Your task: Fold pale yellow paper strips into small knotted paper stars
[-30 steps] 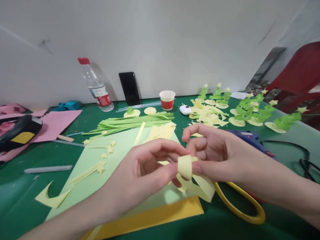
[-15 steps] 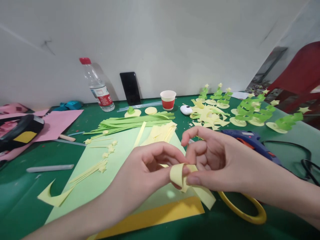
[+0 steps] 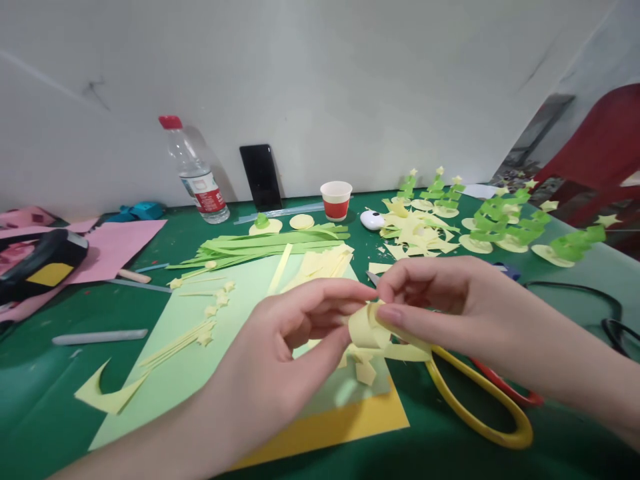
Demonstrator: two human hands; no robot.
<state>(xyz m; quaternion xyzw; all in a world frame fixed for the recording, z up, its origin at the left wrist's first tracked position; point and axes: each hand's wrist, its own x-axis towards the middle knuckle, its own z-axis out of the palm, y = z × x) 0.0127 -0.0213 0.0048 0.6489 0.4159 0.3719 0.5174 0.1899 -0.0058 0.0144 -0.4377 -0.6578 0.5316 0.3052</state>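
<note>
Between my two hands a pale yellow paper strip (image 3: 369,327) is bent into a loop, with its tail reaching right below my right hand. My left hand (image 3: 300,333) pinches the loop's left side; its fingertips are partly hidden. The thumb and forefinger of my right hand (image 3: 445,293) press on the loop's upper right. Under the loop lie small yellow paper scraps (image 3: 365,370) on a light green sheet (image 3: 200,373). Scissors with a yellow handle (image 3: 480,400) rest on the table beneath my right hand.
Green paper strips (image 3: 270,245) and yellow strips (image 3: 320,267) lie ahead. A paper cup (image 3: 337,201), bottle (image 3: 203,187) and phone (image 3: 261,177) stand along the wall. Star-topped green paper decorations (image 3: 500,220) are at right, by a black cable (image 3: 575,287). Left are a pen (image 3: 100,337) and pink paper (image 3: 120,247).
The loop has been raised slightly and turned, its tail now lying flatter. My right hand has closed in on it, uncovering more of the scissors.
</note>
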